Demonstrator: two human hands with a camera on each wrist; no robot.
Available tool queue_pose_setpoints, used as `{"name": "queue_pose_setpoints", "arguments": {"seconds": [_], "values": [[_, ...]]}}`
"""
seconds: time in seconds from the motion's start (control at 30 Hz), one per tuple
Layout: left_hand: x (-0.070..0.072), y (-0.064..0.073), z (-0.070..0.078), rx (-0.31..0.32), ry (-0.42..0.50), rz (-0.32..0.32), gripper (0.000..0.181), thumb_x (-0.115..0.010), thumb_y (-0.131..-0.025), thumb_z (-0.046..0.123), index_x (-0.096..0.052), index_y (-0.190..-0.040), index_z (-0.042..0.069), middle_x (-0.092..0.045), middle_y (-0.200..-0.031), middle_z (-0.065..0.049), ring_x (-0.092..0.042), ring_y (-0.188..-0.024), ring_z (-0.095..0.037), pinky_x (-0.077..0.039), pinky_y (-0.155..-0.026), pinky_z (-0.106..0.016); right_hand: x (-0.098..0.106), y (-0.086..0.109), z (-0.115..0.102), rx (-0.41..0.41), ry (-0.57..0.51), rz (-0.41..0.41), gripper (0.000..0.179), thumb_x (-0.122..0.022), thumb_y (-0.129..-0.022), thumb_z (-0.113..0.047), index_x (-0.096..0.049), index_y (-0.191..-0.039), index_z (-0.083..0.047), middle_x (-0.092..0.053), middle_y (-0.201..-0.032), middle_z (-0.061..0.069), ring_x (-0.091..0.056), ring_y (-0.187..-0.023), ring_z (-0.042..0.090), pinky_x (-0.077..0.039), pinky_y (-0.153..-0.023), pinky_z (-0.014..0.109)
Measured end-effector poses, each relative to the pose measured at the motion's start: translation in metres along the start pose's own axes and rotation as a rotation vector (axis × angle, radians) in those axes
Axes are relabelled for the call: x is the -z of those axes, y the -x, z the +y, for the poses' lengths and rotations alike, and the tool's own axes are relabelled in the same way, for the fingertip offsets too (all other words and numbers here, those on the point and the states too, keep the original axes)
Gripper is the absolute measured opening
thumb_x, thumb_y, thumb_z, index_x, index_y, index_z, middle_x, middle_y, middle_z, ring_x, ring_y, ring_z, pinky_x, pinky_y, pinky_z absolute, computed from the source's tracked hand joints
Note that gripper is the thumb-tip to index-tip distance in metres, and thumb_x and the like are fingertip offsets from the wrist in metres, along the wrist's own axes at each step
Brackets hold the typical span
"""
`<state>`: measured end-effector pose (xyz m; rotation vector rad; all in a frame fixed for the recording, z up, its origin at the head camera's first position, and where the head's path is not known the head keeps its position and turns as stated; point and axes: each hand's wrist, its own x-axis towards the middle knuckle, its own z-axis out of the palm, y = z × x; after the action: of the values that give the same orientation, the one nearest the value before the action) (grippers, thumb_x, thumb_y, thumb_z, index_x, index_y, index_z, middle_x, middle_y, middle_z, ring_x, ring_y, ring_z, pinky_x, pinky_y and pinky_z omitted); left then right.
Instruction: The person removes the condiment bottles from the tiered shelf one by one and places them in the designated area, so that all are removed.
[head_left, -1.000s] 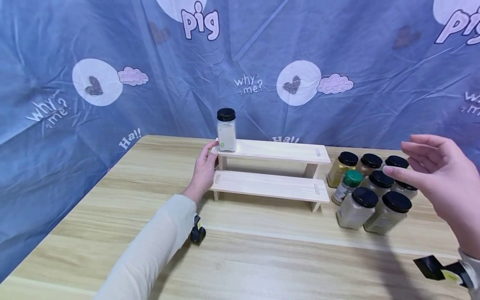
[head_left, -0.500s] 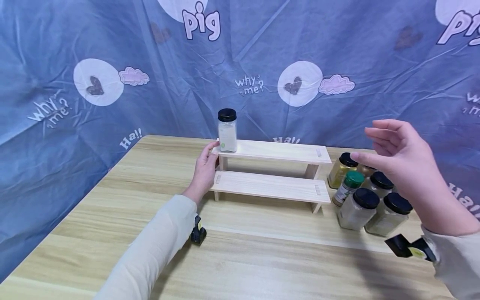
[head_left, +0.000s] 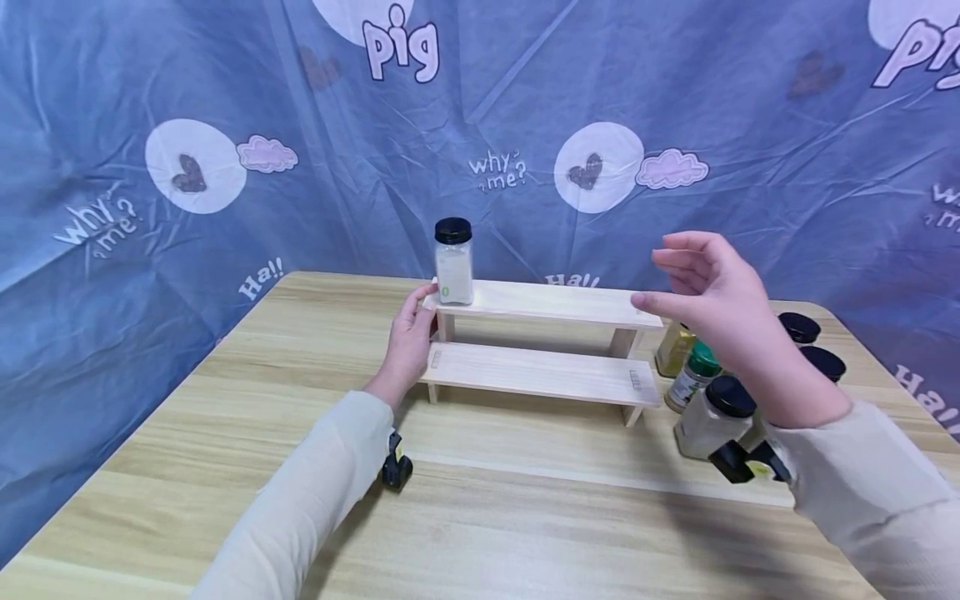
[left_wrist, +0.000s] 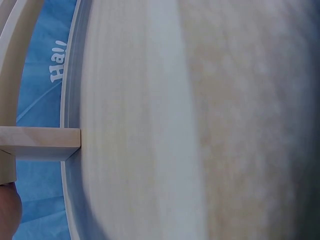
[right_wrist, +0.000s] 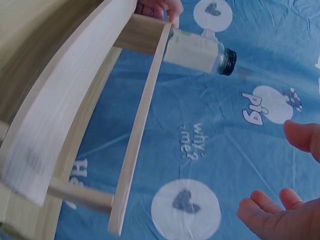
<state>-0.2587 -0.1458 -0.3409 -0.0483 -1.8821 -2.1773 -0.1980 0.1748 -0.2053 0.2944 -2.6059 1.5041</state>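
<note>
A two-tier pale wooden shelf point(head_left: 536, 372) stands on the table, and one clear jar point(head_left: 454, 271) with a black lid and white contents sits upright on the left end of its upper board. My left hand point(head_left: 407, 337) grips that same end of the shelf, thumb and fingers at the board beside the jar. In the left wrist view only a bit of a finger point(left_wrist: 7, 212) shows by the wood. My right hand point(head_left: 712, 296) hovers by the upper board's right end, thumb and fingers apart, holding nothing.
Right of the shelf several spice jars stand grouped, partly hidden by my right arm: a green-capped one point(head_left: 693, 379), a yellow one point(head_left: 675, 348) and a black-lidded one point(head_left: 714, 417). A blue printed curtain point(head_left: 360, 167) hangs behind the wooden table point(head_left: 480, 517).
My right hand has moved left, from over the spice jars to the upper board's right end, still holding nothing. My left hand, the shelf and the white jar stay in place.
</note>
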Motion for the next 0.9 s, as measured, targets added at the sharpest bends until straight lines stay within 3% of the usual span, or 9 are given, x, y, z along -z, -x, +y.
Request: {"name": "queue_pose_setpoints", "arguments": {"seconds": [0.43, 0.9], "values": [[0.000, 0.000, 0.000, 0.009, -0.004, -0.010, 0.034, -0.036, -0.099, 0.008, -0.045, -0.132, 0.008, -0.039, -0.142, -0.015, -0.045, -0.125, -0.027, -0.037, -0.107, -0.033, -0.041, -0.021, -0.015, 0.017, -0.100, -0.079, 0.071, -0.073, -0.079, -0.017, -0.033, -0.137, -0.008, -0.045, -0.138, 0.015, -0.038, -0.131, 0.028, -0.032, -0.111, 0.038], [0.001, 0.000, 0.001, -0.004, 0.003, -0.015, 0.034, -0.035, -0.099, 0.008, -0.045, -0.132, 0.007, -0.037, -0.144, -0.014, -0.044, -0.126, -0.026, -0.036, -0.108, -0.033, -0.089, -0.051, -0.018, -0.041, -0.124, -0.150, 0.075, -0.072, -0.079, -0.015, -0.032, -0.143, -0.014, -0.042, -0.142, 0.014, -0.037, -0.131, 0.028, -0.037, -0.107, 0.040]]}}
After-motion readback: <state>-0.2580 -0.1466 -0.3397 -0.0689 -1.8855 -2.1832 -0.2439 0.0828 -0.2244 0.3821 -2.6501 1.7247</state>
